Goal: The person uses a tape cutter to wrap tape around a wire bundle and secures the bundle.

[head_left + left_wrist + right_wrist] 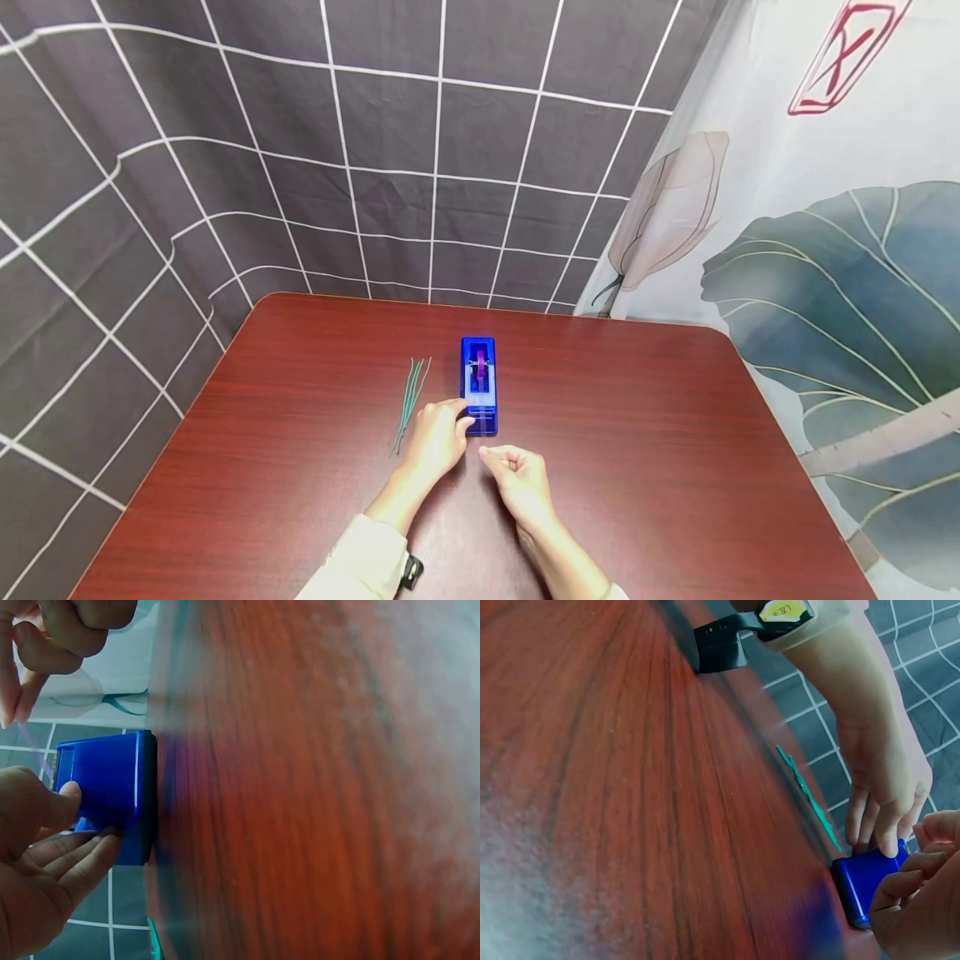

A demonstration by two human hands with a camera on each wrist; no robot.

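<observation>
A blue tape dispenser stands on the table, with a pinkish-purple roll in its middle. My left hand grips the near left end of the dispenser; in the left wrist view its thumb lies on the near face and its fingers on the side. Just in front of the dispenser, my right hand has thumb and forefinger together, the other fingers curled. Between those fingertips and the dispenser's cutting edge stretches a thin, clear strip of tape, pinched by the right hand.
Several thin green wire ties lie in a loose bundle left of the dispenser, close to the left hand. The reddish-brown wooden table ends at a grey checked curtain behind and a leaf-patterned curtain on the right.
</observation>
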